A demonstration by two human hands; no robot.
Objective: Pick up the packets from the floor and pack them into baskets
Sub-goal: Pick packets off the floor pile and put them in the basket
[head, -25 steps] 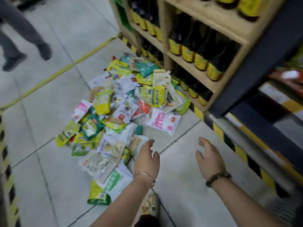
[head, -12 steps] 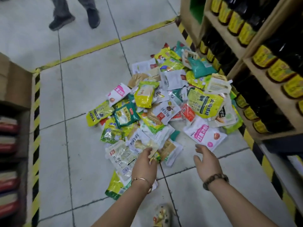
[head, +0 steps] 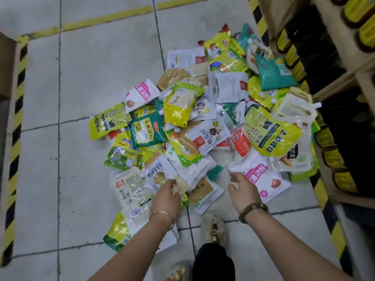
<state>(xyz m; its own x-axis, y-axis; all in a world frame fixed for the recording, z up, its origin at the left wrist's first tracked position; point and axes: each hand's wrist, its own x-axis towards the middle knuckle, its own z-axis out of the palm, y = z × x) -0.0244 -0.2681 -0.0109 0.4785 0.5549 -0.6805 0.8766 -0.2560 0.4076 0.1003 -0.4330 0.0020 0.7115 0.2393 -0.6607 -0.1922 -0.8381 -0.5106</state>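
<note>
**A:** What does the left hand (head: pixel 166 197) have?

**B:** Its fingertips are down on the near corner of a white packet (head: pixel 158 169). Whether they pinch it or only touch it I cannot tell, because the back of the hand hides them.

**A:** And the right hand (head: pixel 244 191)?

**B:** Its fingers are spread and loose, holding nothing. It hovers just beside a pink-and-white packet (head: pixel 261 175) on its outer side.

**A:** And further out?

**B:** The pile of packets (head: pixel 203 118) spreads over the tiled floor (head: pixel 91 78) ahead of both hands, up to a shelf (head: pixel 345 63) of bottles (head: pixel 357 9) beyond the right one. No basket shows.

**A:** So which step is this?

**B:** The opening pick, I'd judge — nothing looks packed yet. Next, each hand needs to close on its nearest packet and lift it clear of the overlapping ones. Then it needs a basket — wherever that stands.
</note>
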